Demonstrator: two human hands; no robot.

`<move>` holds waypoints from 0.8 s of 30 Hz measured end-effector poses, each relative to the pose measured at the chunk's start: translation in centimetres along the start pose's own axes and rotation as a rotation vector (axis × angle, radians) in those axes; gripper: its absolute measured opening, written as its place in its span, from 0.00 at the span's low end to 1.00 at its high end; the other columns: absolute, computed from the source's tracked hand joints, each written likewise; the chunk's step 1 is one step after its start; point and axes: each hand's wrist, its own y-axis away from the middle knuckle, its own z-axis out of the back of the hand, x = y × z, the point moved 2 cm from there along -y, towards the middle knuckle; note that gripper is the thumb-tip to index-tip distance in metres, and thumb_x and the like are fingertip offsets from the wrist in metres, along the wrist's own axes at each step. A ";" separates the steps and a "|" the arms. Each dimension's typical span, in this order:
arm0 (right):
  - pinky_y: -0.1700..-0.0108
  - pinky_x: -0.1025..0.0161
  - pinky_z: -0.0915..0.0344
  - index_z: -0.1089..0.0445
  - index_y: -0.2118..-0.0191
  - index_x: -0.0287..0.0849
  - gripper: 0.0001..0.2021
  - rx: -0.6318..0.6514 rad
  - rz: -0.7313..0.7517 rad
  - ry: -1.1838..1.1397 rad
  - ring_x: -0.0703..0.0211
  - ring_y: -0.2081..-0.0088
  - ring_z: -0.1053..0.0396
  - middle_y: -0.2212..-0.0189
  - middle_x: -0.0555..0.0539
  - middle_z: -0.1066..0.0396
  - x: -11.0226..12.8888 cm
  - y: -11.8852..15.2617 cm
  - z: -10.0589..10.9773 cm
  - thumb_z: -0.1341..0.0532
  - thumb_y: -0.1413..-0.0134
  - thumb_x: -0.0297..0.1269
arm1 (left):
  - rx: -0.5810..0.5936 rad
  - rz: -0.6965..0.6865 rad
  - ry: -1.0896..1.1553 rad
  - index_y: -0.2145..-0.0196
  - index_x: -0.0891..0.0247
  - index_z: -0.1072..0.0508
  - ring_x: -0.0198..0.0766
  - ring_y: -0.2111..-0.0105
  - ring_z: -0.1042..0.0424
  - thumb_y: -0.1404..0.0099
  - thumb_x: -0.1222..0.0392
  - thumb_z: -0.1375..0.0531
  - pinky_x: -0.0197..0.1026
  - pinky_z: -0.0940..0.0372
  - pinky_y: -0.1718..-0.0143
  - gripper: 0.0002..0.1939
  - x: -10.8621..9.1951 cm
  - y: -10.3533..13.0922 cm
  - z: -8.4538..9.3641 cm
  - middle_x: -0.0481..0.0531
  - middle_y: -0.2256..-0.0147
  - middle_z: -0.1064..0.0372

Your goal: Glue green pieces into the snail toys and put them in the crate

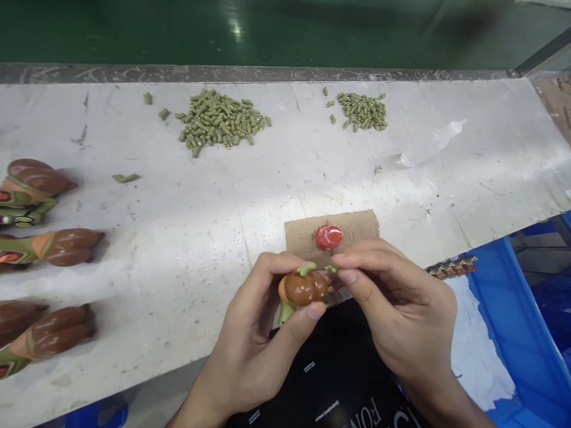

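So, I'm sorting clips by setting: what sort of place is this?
Probably a factory or workshop assembly station: two heaps of small green pieces, several similar brown-and-green figures at the left of the worktop, and a blue bin by its edge.

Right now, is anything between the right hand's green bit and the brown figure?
Nothing visible. The right hand pinches the green bit close beside the figure, which the left hand holds; whether bit and figure touch, I can't tell. The red object lies beyond both.

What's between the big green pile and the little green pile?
In the head view, a few loose green pieces, nearer the little pile than the big pile.
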 end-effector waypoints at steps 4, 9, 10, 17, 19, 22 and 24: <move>0.59 0.52 0.14 0.12 0.51 0.55 0.14 -0.006 0.041 0.030 0.49 0.58 0.16 0.58 0.48 0.15 0.4 0.1 0.2 0.29 0.28 0.24 | 0.040 -0.006 0.028 0.41 0.43 0.22 0.40 0.54 0.20 0.16 0.61 0.33 0.42 0.21 0.49 0.12 0.0 0.2 0.1 0.48 0.51 0.21; 0.62 0.54 0.14 0.12 0.49 0.56 0.18 -0.005 0.068 -0.021 0.52 0.60 0.16 0.59 0.49 0.16 1.0 0.3 0.5 0.31 0.28 0.21 | 0.067 0.059 0.126 0.41 0.44 0.20 0.46 0.50 0.21 0.15 0.53 0.34 0.47 0.22 0.46 0.09 -0.2 0.8 0.6 0.52 0.51 0.23; 0.63 0.53 0.14 0.12 0.48 0.56 0.19 -0.003 0.072 -0.038 0.51 0.60 0.16 0.59 0.49 0.16 1.2 0.3 0.5 0.31 0.28 0.21 | 0.062 0.105 0.191 0.42 0.46 0.20 0.46 0.52 0.22 0.16 0.50 0.34 0.48 0.23 0.48 0.08 -0.2 0.8 0.7 0.53 0.53 0.24; 0.68 0.47 0.19 0.12 0.53 0.56 0.14 -0.094 0.030 0.027 0.43 0.63 0.17 0.62 0.44 0.16 1.7 1.3 1.0 0.30 0.29 0.26 | 0.164 0.177 0.738 0.50 0.54 0.24 0.37 0.75 0.45 0.21 0.45 0.35 0.43 0.43 0.69 0.12 -0.3 -0.1 0.5 0.45 0.71 0.39; 0.67 0.47 0.20 0.12 0.53 0.55 0.11 -0.140 0.015 0.032 0.42 0.62 0.17 0.61 0.44 0.17 1.2 1.6 1.4 0.28 0.30 0.29 | 0.171 0.175 0.857 0.50 0.56 0.25 0.34 0.78 0.49 0.21 0.46 0.38 0.40 0.46 0.73 0.12 -0.3 -0.2 0.7 0.42 0.73 0.43; 0.62 0.51 0.20 0.12 0.52 0.54 0.09 -0.164 -0.005 0.032 0.47 0.60 0.18 0.59 0.46 0.18 0.4 1.9 1.9 0.28 0.28 0.29 | 0.180 0.171 0.982 0.48 0.59 0.24 0.32 0.80 0.51 0.19 0.44 0.40 0.37 0.45 0.75 0.16 -0.2 -0.2 1.1 0.40 0.74 0.45; 0.60 0.56 0.21 0.12 0.52 0.53 0.10 -0.138 -0.011 0.040 0.52 0.59 0.18 0.58 0.47 0.17 0.4 1.9 1.9 0.29 0.26 0.28 | 0.204 0.155 1.004 0.47 0.60 0.24 0.32 0.79 0.50 0.19 0.44 0.40 0.36 0.43 0.73 0.17 -0.1 -0.1 1.2 0.41 0.73 0.43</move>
